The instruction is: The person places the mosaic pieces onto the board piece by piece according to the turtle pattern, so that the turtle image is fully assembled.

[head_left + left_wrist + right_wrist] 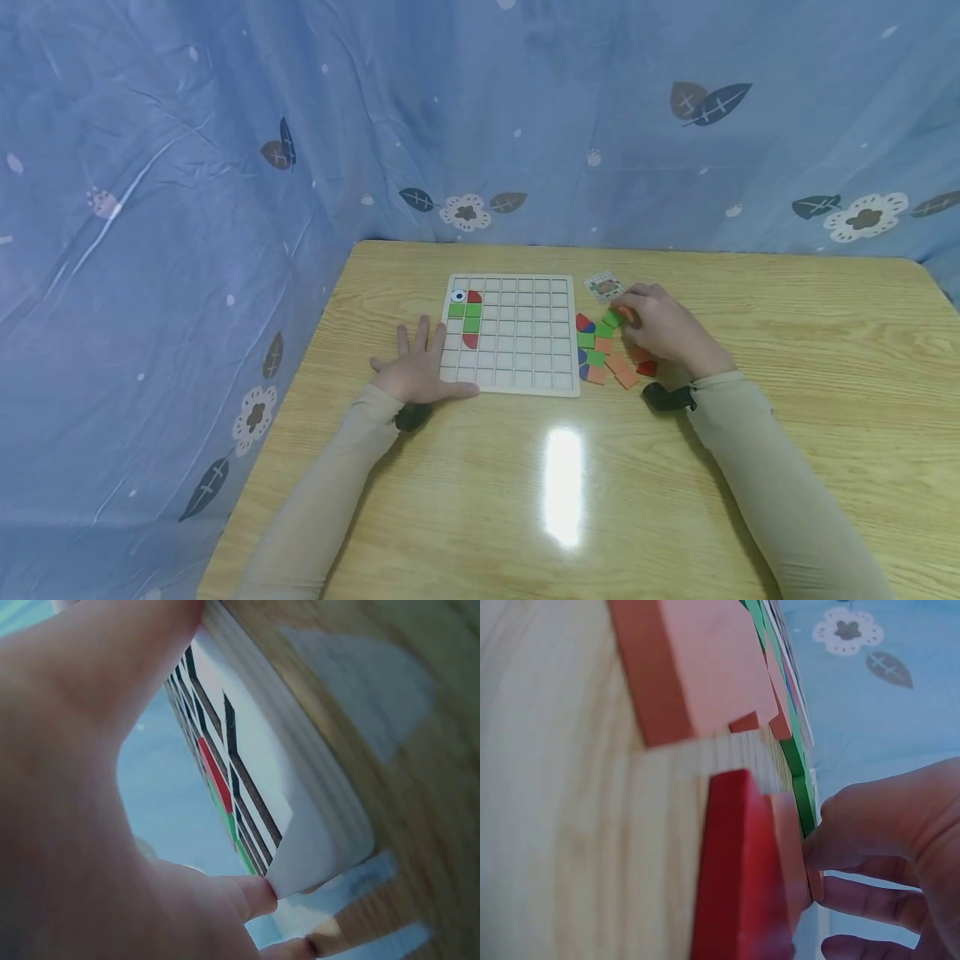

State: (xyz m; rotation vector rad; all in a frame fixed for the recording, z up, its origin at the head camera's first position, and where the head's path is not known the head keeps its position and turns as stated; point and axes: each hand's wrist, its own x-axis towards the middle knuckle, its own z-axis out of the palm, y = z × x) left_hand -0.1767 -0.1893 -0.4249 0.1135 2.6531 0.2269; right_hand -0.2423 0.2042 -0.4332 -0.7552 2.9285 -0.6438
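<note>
Okay so, the right hand (663,329), right of centre in the head view, has its fingers pinching an orange tile (627,315). What shows of that tile slants from upper left to lower right, but the hand covers some, so its full long axis is hard to call. Loose tiles (603,345) lie just left of and below it on the tabletop (480,483), pointing every which way, with a slightly turned picture card (603,286) above them. The left hand (416,373) has its fingers spread straight, thumb at the lower-left corner of the grid board (527,346) mid-frame. The board looks longer left to right; its red and green tiles (472,325) run up-and-down at left, under and beside an eye tile (459,296).
</note>
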